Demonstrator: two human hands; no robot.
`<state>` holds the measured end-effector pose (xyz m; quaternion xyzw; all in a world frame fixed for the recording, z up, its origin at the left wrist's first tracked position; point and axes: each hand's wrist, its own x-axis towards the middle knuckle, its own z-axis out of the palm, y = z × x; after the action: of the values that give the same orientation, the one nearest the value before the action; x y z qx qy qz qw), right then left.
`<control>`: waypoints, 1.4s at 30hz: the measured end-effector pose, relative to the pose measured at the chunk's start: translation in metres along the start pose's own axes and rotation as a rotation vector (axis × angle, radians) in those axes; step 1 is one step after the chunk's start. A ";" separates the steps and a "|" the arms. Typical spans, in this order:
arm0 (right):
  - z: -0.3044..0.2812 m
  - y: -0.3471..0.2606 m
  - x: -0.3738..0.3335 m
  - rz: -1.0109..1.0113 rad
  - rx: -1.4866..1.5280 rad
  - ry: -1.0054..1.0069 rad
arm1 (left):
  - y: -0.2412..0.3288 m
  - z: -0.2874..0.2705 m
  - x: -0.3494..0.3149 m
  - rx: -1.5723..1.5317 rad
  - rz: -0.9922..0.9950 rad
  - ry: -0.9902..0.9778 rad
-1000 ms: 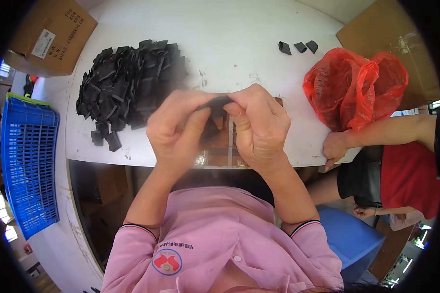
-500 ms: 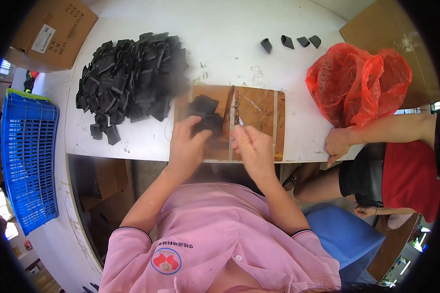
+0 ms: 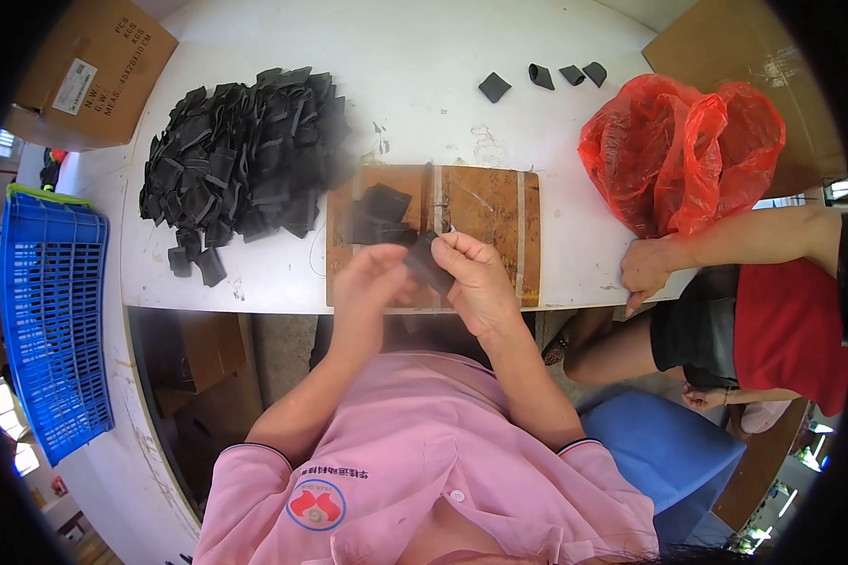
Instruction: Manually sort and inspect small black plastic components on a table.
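My left hand (image 3: 372, 280) and my right hand (image 3: 476, 275) meet over the near edge of a brown wooden board (image 3: 485, 212) on the white table (image 3: 415, 85). Both hands grip one small black flat piece (image 3: 431, 262) between them. A few more black pieces (image 3: 379, 214) lie on the board's left part, just beyond my left hand. A big heap of the same black pieces (image 3: 245, 160) sits on the table to the left.
A red plastic bag (image 3: 683, 151) stands at the right, with another person's hand (image 3: 645, 268) on the table edge beside it. Three loose black pieces (image 3: 542, 77) lie far back. A cardboard box (image 3: 85, 66) is at top left, a blue crate (image 3: 52, 320) at left.
My hands dropped from high in front of the camera to the board's near edge, then closed together on one black piece.
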<state>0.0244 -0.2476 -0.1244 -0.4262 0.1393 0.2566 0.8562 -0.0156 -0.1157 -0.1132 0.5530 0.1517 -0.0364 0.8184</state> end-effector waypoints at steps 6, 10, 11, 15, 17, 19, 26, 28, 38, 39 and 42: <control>-0.003 -0.001 -0.002 0.023 0.036 -0.017 | 0.002 0.002 -0.001 -0.092 -0.147 -0.036; 0.004 -0.005 -0.010 -0.444 -0.900 0.189 | 0.001 0.001 0.000 0.037 -0.087 0.048; 0.006 -0.003 -0.013 -0.940 -1.316 0.341 | 0.003 0.000 -0.001 0.164 -0.006 0.057; 0.016 -0.007 -0.024 -0.849 -0.987 0.018 | 0.010 0.003 -0.003 0.493 0.214 0.012; 0.015 -0.007 -0.020 -0.969 -1.108 0.042 | 0.011 0.008 -0.004 0.715 0.346 0.027; 0.016 -0.005 -0.017 -1.089 -1.224 0.060 | 0.005 0.013 -0.003 0.946 0.717 0.215; 0.018 -0.017 -0.019 -0.546 -0.571 0.117 | 0.037 0.016 0.000 -0.482 -0.166 -0.207; 0.012 -0.021 -0.019 -0.120 -0.093 -0.077 | 0.037 0.019 -0.001 -0.236 -0.041 -0.123; 0.033 -0.057 -0.027 -0.148 -0.321 -0.319 | 0.053 0.015 0.007 -0.796 -0.111 -0.444; 0.048 -0.071 -0.031 -0.149 -0.325 -0.334 | 0.061 0.015 0.008 -0.794 -0.096 -0.440; 0.073 -0.103 -0.023 -0.447 -0.407 -0.311 | 0.106 0.033 0.007 -0.985 -0.234 -0.655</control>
<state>0.0639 -0.2481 -0.0022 -0.5642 -0.1440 0.1470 0.7996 0.0219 -0.1046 -0.0090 0.0484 -0.0495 -0.2200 0.9731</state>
